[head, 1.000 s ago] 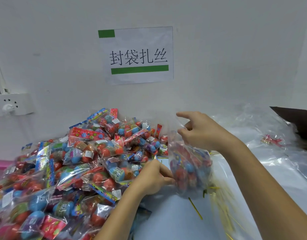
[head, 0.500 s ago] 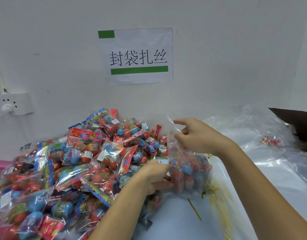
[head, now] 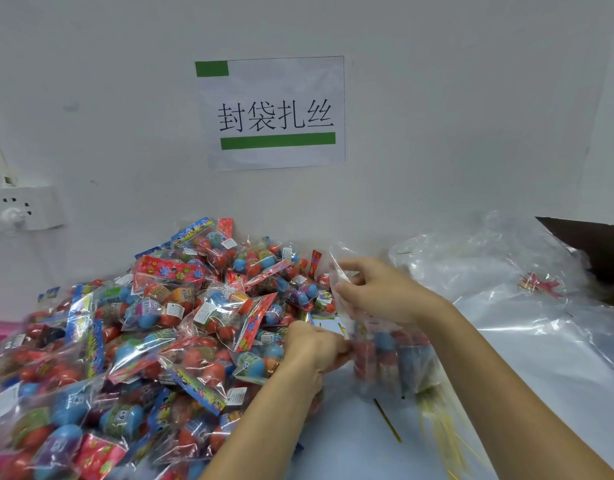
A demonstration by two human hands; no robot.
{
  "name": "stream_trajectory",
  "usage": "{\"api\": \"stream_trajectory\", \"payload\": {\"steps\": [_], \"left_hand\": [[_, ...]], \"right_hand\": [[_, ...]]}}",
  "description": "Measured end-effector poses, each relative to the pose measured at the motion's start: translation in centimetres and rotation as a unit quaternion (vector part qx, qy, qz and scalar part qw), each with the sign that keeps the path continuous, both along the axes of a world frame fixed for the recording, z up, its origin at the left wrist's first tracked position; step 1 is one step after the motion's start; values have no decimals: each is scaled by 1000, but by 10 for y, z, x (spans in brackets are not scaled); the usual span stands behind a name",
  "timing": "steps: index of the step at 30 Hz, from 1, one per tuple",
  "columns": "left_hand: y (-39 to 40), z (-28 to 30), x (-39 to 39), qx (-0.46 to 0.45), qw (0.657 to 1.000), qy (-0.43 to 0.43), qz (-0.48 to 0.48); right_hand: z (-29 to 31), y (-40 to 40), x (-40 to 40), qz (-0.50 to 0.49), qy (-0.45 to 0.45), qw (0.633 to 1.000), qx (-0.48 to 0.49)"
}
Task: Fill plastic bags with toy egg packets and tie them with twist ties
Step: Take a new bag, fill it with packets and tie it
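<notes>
While I look down at the tabletop point(head: 541, 375), a white paper sign point(head: 271, 112) on the wall in front of me reads "封袋扎丝" in black, with a green block above and a green bar below. The small white labels on the toy egg packets point(head: 143, 341) are too small for me to read. My hands are apart but near each other. My right hand point(head: 378, 289) pinches the open top of a clear plastic bag point(head: 392, 355), which stands upright on the tabletop, its long axis vertical and its mouth pointing up; red and blue eggs fill its lower part. My left hand point(head: 316, 344) has its fingers curled against the bag's left side, beside the big pile of packets. Yellow twist ties point(head: 440, 420) lie just below the bag, pointing mostly toward me. More clear bags point(head: 489, 271) lie at the right.
</notes>
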State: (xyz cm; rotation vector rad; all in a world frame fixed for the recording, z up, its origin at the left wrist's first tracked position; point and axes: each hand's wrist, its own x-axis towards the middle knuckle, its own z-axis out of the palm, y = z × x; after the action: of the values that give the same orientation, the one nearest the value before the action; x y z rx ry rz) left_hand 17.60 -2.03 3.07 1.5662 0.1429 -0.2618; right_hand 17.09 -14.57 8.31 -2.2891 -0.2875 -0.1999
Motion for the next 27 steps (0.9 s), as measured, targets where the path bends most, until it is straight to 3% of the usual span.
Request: {"api": "stream_trajectory", "payload": {"steps": [3, 7, 13, 17, 21, 23, 27], "left_hand": [[2, -4, 6, 68, 995, -53, 53], [5, 3, 10, 153, 981, -115, 25], [24, 8, 18, 161, 977, -141, 27], [33, 6, 22, 188, 967, -173, -2], [27, 29, 9, 140, 948, -285, -8], [22, 44, -2, 101, 947, -305, -28], [23, 61, -10, 110, 945, -307, 4]], "right_hand": [[2, -6, 0, -12, -14, 999, -27], [6, -12, -2, -15, -21, 999, -31], [8, -24, -1, -54, -10, 996, -67], [12, -31, -4, -57, -10, 998, -29], [21, -22, -10, -16, -37, 998, -55], [27, -15, -15, 4, -58, 995, -75], [39, -3, -27, 71, -60, 990, -103]]}}
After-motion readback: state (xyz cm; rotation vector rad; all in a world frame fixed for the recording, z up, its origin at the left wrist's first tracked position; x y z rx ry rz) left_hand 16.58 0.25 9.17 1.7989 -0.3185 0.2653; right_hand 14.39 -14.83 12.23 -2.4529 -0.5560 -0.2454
